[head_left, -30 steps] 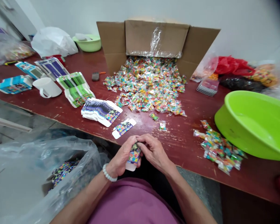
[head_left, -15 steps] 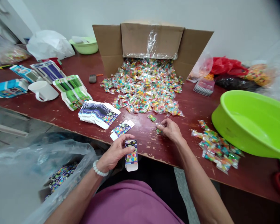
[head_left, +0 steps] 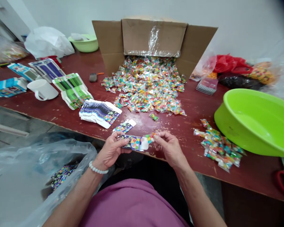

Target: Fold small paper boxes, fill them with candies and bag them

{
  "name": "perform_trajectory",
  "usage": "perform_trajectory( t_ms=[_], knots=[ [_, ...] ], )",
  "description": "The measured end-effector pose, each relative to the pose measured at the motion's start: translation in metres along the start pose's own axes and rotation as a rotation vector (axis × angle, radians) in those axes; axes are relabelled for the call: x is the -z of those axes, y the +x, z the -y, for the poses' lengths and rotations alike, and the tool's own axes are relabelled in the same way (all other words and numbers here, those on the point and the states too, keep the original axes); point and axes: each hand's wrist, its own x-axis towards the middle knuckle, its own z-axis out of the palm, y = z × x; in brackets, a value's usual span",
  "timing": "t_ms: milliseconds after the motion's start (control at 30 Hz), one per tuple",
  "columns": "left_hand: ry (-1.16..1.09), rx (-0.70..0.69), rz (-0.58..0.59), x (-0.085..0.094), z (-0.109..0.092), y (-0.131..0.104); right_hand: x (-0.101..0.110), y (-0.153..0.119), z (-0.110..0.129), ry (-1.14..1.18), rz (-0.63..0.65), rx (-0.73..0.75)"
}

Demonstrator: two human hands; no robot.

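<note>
1. Left hand (head_left: 110,151) fingers grip the small printed carton (head_left: 132,142) at centre frame, above the counter (head_left: 184,126) edge; keep its open end level.
2. Right hand (head_left: 169,147) fingers pinch one candy packet (head_left: 149,137) touching that opening; slide it straight in.
3. Counted: one cardboard box (head_left: 153,37), two green basins (head_left: 257,121), one white mug (head_left: 43,90).

My table (head_left: 194,113) is a worn dark red top with scuffed paint near my edge. A cardboard box (head_left: 153,37) lies on its side at the back, spilling a heap of sweet packets (head_left: 144,86). A smaller pile of packets (head_left: 219,148) sits beside the green basin (head_left: 255,123) on my right. To my left lie stacks of flat cartons (head_left: 99,113), a white mug (head_left: 42,90) and a white bag (head_left: 48,41).
</note>
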Motion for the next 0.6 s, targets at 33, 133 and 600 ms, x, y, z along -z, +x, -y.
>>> perform_trajectory(
  t_ms=[33,133,600],
  knots=[
    [-0.025,0.012,0.014,0.0,0.0,-0.002,-0.003,-0.003,-0.002,-0.043,-0.018,0.049],
    [-0.074,0.059,0.1,0.002,0.004,-0.007,-0.008,-0.009,-0.003,-0.17,-0.079,0.181],
    [0.165,0.068,0.503,-0.022,0.02,-0.02,-0.018,-0.019,0.026,-0.721,0.295,0.44]
  ],
)
